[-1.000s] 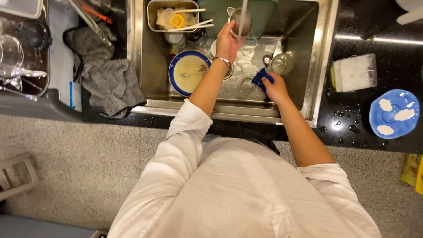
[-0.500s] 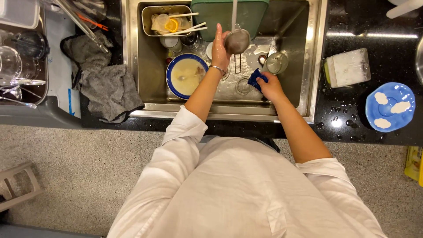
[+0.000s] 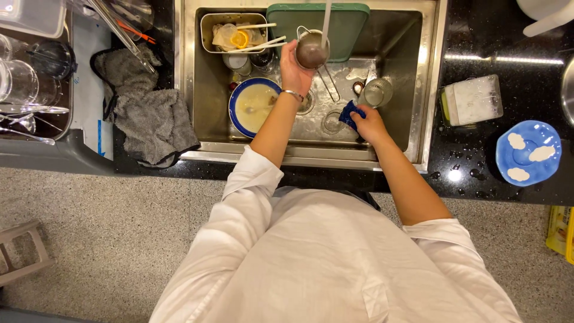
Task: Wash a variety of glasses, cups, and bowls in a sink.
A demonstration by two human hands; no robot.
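My left hand (image 3: 292, 67) grips a small metal strainer (image 3: 311, 52) and holds it under the tap's stream (image 3: 326, 24) over the steel sink (image 3: 418, 84). My right hand (image 3: 369, 122) is closed on a blue sponge (image 3: 348, 113) low in the sink, next to two clear glasses (image 3: 378, 93). A blue-rimmed plate (image 3: 253, 106) with cloudy water lies just left of my left forearm. A green cutting board (image 3: 344, 27) leans against the sink's back wall behind the strainer.
A metal tray (image 3: 222, 36) with scraps, chopsticks and a lemon slice sits at the sink's back left. A grey cloth (image 3: 146, 116) lies on the left counter beside a rack with glasses (image 3: 24, 78). A sponge block (image 3: 473, 100) and a blue dish (image 3: 529, 152) rest on the black counter.
My left hand has brought the strainer down and under the running water. My right hand with the sponge has stayed low in the sink.
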